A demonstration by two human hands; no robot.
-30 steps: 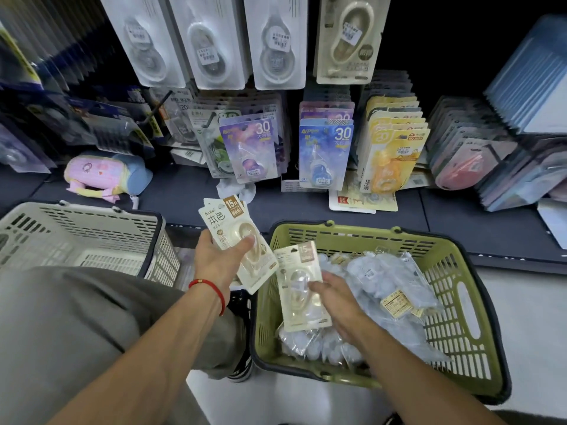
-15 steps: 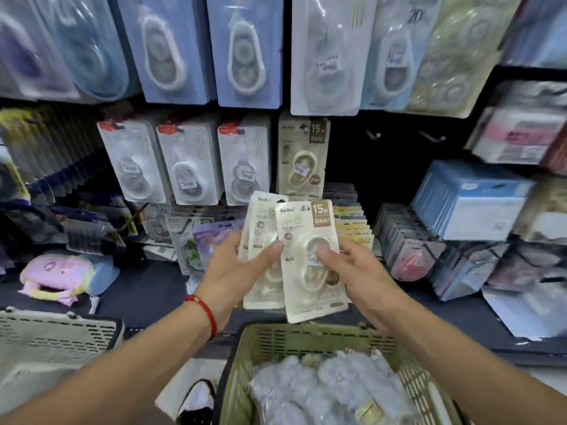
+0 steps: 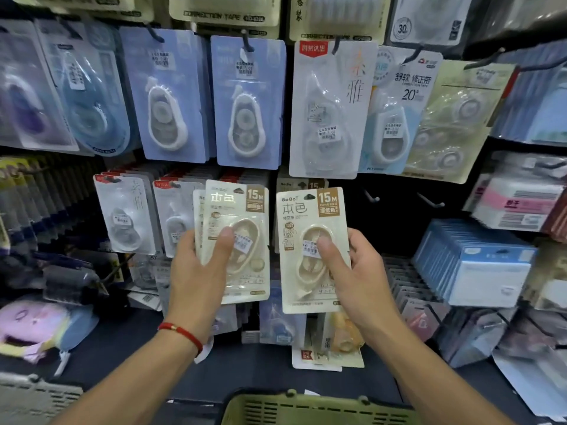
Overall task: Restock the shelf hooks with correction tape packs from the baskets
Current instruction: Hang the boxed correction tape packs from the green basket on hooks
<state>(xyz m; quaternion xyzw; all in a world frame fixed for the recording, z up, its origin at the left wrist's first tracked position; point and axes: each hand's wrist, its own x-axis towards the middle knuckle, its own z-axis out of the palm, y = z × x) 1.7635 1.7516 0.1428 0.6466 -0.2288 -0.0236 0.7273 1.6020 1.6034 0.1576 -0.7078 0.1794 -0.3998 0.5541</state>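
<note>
- Holding a single cream correction tape pack (image 3: 313, 250), the right hand (image 3: 356, 271) clamps it upright, thumb on the blister front and fingers curled behind the card.
- Position: the pack is raised in front of the shelf display, its top just below and overlapping a matching hung pack (image 3: 302, 184) of which only the header shows.
- The left hand (image 3: 196, 271) grips a small fanned stack of the same packs (image 3: 236, 240), thumb pressed on the front card, fingers wrapped round the left edge.
- Step in hand, as judged: presenting one pack to its hook; the stack waits as reserve.
- Next move calls for aligning the hang hole at the card's top with the hook tip, then sliding the card back along the prong.
- Two bare hooks (image 3: 371, 196) stand just right of the raised pack.
- The green basket (image 3: 316, 407) sits at the lower edge of view, with the grey basket (image 3: 33, 397) at the lower left corner.
- Hidden or unclear: the target hook is concealed behind the cards; the stack's pack count cannot be told; basket contents are cut off.
</note>
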